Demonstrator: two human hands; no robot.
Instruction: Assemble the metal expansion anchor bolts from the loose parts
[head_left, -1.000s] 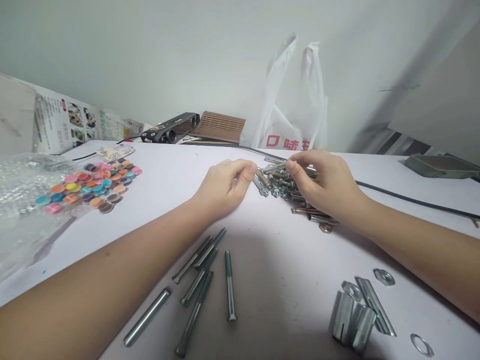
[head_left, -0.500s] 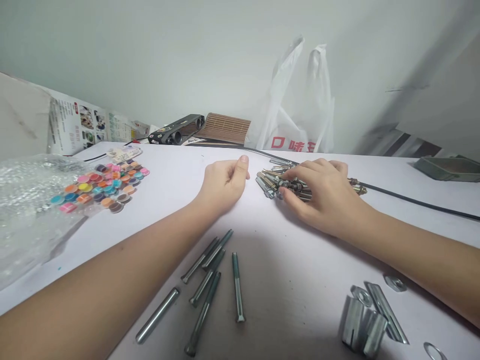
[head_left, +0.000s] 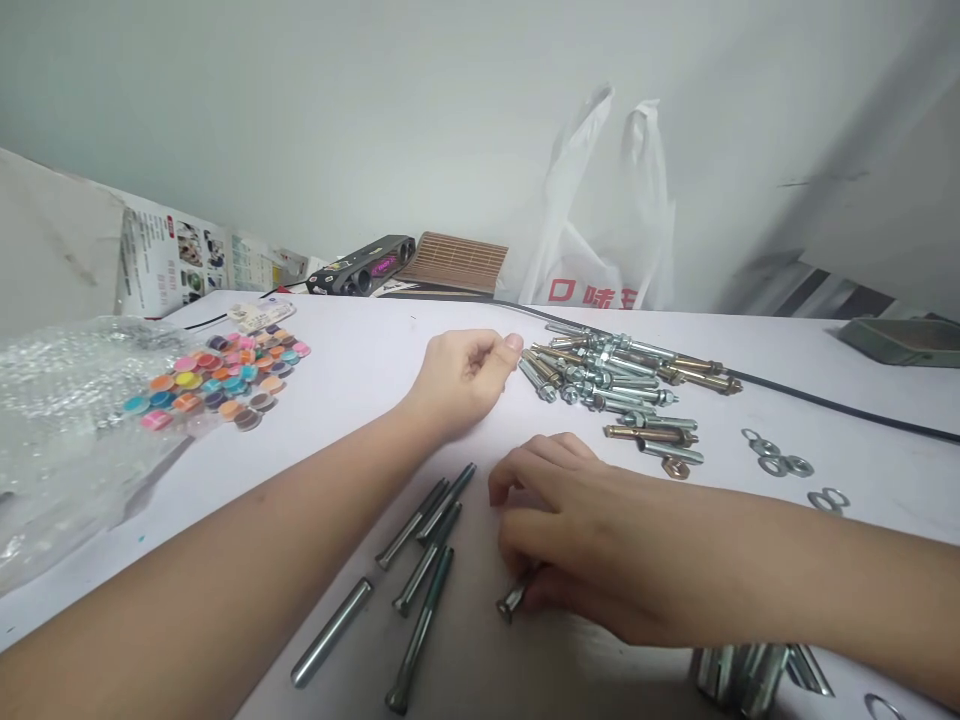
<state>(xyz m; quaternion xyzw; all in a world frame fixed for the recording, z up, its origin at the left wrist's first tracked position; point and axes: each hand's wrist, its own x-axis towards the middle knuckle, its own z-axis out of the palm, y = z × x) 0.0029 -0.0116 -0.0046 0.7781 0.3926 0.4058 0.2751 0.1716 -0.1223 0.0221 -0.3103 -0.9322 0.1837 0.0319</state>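
Observation:
My right hand has its fingers closed on a silver bolt with a flared end, low over the table; most of the bolt is hidden by the fingers. My left hand rests as a loose fist beside the pile of expansion bolts, thumb across the curled fingers. Whatever may be inside that fist is hidden. Between my forearms lie several long silver bolts with flared ends and a smooth metal rod.
Washers and a brass-coloured nut lie right of the pile. Metal sleeves are partly hidden under my right forearm. Bubble wrap and colourful discs are at left. A white plastic bag stands behind; a black cable crosses the table.
My right hand has moved from the pile toward me and now grips the bolt that lay separately. The view has shifted slightly; my left hand stays a fist beside the pile.

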